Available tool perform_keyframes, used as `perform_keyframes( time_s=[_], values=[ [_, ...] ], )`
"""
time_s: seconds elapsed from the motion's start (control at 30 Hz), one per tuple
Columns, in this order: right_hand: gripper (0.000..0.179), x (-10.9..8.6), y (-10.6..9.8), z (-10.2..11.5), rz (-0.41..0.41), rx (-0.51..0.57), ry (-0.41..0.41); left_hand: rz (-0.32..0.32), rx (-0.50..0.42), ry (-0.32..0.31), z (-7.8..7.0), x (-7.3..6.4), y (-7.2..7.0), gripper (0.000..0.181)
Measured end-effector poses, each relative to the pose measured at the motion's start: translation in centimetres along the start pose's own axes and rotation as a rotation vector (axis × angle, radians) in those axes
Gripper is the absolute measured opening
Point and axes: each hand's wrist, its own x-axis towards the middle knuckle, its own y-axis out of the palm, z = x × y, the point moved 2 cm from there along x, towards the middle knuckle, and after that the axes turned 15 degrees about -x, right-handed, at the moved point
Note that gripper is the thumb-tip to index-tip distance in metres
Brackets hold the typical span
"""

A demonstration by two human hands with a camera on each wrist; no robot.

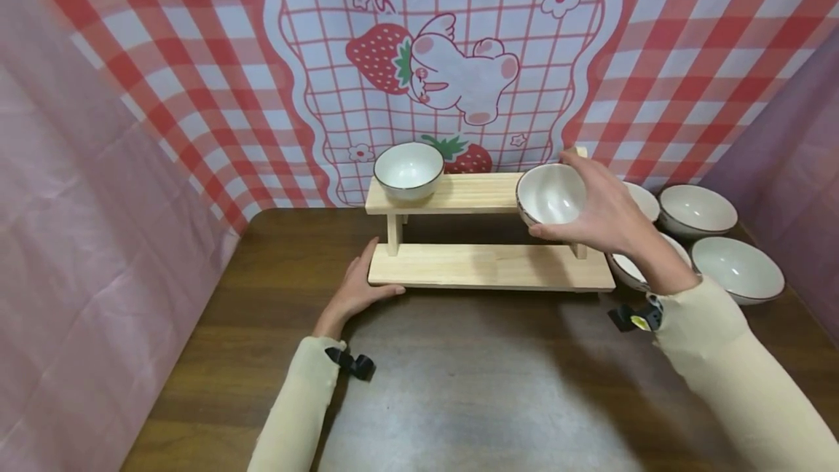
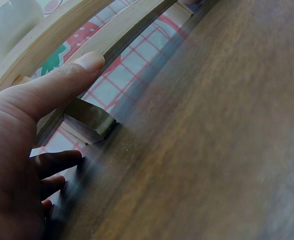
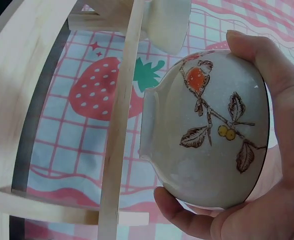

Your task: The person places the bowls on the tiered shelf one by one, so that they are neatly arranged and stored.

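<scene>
A two-tier wooden shelf stands on the table. One white bowl with a dark rim sits at the left end of its upper board. My right hand grips another white bowl by its side, thumb and fingers spread around the rim. In the right wrist view, this bowl shows a painted branch and an orange bird, its foot close to the upper board. With thumb on the front edge and straight fingers along the side, my left hand touches the lower board's left end.
Several more white bowls stand together on the table to the right of the shelf, partly behind my right arm. A red-and-white strawberry cloth hangs behind the shelf. Pink cloth hangs on the left.
</scene>
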Motion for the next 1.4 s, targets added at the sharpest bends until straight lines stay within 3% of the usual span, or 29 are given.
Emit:
perform_keyframes(
  time_s=[0.83,1.4],
  values=[
    [0.115,4.7,1.1,3.1,0.051,0.025,-0.042,0.003,-0.003,-0.003,0.1,0.0,-0.1,0.115],
    [0.119,6.6,2.0,4.5,0.088,0.033,-0.011,0.001,-0.011,0.003,0.4,0.1,-0.1,0.115]
  ],
)
